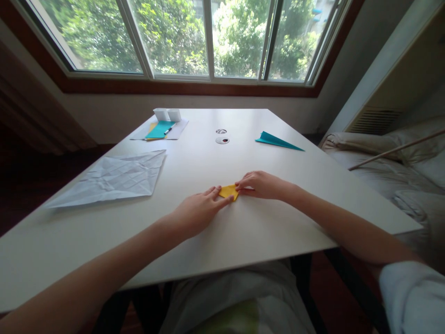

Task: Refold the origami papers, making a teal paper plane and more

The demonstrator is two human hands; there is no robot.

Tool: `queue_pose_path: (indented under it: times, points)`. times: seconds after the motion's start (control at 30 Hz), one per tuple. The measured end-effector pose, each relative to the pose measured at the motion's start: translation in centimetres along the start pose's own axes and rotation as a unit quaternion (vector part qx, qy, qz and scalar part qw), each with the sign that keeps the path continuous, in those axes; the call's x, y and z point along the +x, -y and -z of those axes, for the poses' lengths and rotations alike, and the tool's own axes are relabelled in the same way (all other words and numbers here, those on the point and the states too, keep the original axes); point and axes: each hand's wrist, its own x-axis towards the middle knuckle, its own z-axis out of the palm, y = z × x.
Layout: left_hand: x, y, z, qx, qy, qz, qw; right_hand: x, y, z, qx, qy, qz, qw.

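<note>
A small piece of folded yellow paper point(228, 191) lies on the white table between my two hands. My left hand point(199, 209) holds its left side, with the fingertips at the upper left corner and the thumb along the lower edge. At the right corner, my right hand point(263, 184) pinches the paper between thumb and forefinger. The fingertips partly cover both ends, so the exact folds there are hidden.
Crumpled white paper point(121, 177) lies on the left. Behind it are teal sheets point(160, 130), a pen point(170, 129) and two white boxes point(174, 115). A folded teal paper plane point(276, 140) rests at the back right. Round inserts point(222, 140) sit mid-table.
</note>
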Motion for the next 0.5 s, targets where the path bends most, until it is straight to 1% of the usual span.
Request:
queue_pose_path:
  times: [0.07, 0.13, 0.37, 0.5]
  points:
    - [-0.2, -0.4, 0.3, 0.028, 0.013, 0.032, 0.999, -0.1, -0.1, 0.3, 0.008, 0.014, -0.002, 1.000]
    - [-0.3, -0.7, 0.5, 0.041, 0.021, 0.050, 0.998, -0.3, -0.2, 0.6, 0.014, 0.032, -0.006, 0.999]
    - [-0.2, -0.9, 0.4, 0.028, 0.061, 0.055, 0.996, -1.2, -0.2, 1.7, 0.059, 0.134, -0.009, 0.989]
    - [-0.2, -0.7, 0.4, 0.034, 0.072, 0.042, 0.996, -1.3, -0.6, 1.8, 0.078, 0.163, -0.017, 0.983]
